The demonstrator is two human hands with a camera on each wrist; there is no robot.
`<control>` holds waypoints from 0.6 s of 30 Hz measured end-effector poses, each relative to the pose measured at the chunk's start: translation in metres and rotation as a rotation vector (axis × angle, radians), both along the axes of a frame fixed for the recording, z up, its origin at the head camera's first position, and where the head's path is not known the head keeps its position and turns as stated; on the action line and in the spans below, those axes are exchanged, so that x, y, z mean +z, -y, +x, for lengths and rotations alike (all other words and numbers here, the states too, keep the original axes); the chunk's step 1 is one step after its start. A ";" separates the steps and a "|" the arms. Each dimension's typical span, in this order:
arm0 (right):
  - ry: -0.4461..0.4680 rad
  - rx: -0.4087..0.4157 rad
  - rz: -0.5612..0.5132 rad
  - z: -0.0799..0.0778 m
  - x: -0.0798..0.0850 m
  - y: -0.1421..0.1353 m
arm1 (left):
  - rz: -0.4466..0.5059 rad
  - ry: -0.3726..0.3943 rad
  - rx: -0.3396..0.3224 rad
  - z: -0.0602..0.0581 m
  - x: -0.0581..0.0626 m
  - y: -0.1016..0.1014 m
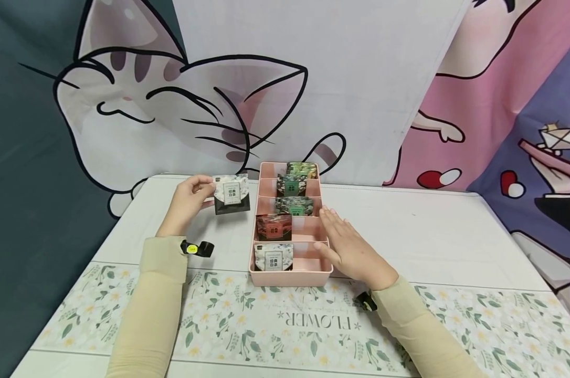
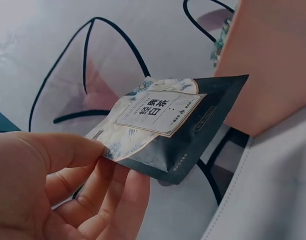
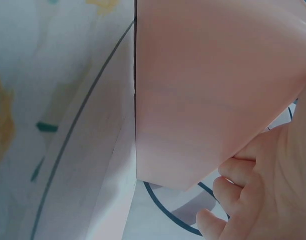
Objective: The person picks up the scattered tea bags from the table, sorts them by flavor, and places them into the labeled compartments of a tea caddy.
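My left hand (image 1: 190,197) is raised left of a pink box. Between thumb and fingers it pinches one edge of a tea sachet (image 2: 157,120), white and floral above a dark band, its label facing up. My right hand (image 1: 353,252) rests along the right rim of the pink divided box (image 1: 289,279), fingers extended and thumb reaching over the front compartment. In the right wrist view its fingers (image 3: 237,172) lie at the wall's top edge. A similar white sachet (image 1: 273,257) stands in the front compartment, with a red sachet (image 1: 274,228) behind it.
Farther back in the box are two dark green sachets (image 1: 292,185) and a lighter green one (image 1: 301,169). The white table (image 1: 431,236) carries a floral band with the word FLOWER. Close behind the box hangs a cartoon cat backdrop (image 1: 360,79).
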State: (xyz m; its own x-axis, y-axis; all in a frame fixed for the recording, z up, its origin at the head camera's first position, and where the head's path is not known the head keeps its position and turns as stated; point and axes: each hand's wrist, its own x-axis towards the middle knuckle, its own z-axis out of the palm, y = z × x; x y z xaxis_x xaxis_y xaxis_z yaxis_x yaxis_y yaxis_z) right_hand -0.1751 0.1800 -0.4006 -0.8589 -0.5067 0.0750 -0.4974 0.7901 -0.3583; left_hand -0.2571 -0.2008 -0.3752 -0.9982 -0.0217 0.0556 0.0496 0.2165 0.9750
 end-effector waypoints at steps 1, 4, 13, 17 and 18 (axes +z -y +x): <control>0.001 0.000 0.000 0.000 0.000 0.000 | 0.002 -0.005 0.001 0.001 0.001 -0.001; -0.002 0.003 -0.003 0.000 0.001 0.000 | 0.010 -0.024 0.005 0.003 0.005 -0.003; 0.001 0.003 -0.001 0.000 0.000 0.001 | 0.015 -0.077 -0.001 0.012 0.020 -0.013; 0.010 -0.001 -0.001 0.000 0.000 0.000 | 0.008 -0.103 -0.029 0.016 0.024 -0.020; 0.009 -0.001 -0.001 0.000 0.000 0.000 | 0.005 -0.107 -0.036 0.016 0.025 -0.021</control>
